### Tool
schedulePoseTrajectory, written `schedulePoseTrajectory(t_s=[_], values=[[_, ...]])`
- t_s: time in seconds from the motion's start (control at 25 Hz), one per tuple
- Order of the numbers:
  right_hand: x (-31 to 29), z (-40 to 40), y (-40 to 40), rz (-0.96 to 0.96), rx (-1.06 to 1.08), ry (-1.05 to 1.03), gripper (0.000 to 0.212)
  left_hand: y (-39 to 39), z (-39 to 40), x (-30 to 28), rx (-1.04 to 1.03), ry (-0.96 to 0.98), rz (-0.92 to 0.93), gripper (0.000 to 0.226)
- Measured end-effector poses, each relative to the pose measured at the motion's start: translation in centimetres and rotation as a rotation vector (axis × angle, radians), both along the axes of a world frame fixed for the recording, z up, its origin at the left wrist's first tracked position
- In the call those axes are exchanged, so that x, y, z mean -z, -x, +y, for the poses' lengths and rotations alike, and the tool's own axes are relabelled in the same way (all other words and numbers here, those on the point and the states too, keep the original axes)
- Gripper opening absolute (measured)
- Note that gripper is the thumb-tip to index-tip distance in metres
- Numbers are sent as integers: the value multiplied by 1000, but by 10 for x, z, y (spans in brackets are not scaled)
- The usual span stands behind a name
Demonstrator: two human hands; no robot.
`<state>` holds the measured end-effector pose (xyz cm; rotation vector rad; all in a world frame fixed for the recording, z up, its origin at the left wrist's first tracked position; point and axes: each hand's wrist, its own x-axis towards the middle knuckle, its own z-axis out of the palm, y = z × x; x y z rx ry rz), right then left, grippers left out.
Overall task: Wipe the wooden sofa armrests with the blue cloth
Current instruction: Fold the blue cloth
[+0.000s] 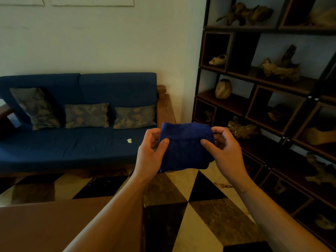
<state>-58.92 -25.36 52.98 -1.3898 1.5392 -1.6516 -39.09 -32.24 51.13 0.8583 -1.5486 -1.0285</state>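
Note:
A folded blue cloth (185,148) hangs in the air in front of me, held by both hands. My left hand (151,153) pinches its left edge and my right hand (225,151) pinches its right edge, thumbs on the near face. Behind the cloth stands a sofa with blue cushions (72,144) and a wooden frame. Its right wooden armrest (166,110) runs back toward the wall, dotted with pale specks, its near end hidden by the cloth. The left armrest (5,110) shows only partly at the frame's left edge.
Three patterned pillows (86,115) lean on the sofa back, and a pale scrap (129,140) lies on the seat. A dark shelving unit (272,106) with driftwood pieces fills the right side. A brown table top (45,228) is at lower left, over a tiled floor (183,206).

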Motion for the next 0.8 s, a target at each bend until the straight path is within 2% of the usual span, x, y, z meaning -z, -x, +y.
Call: schedulePoseTrajectory(t_s=[0.8], values=[[-3,-259,152,-1,-156,18,29,141,-239,10,-157,-37,-47,25]])
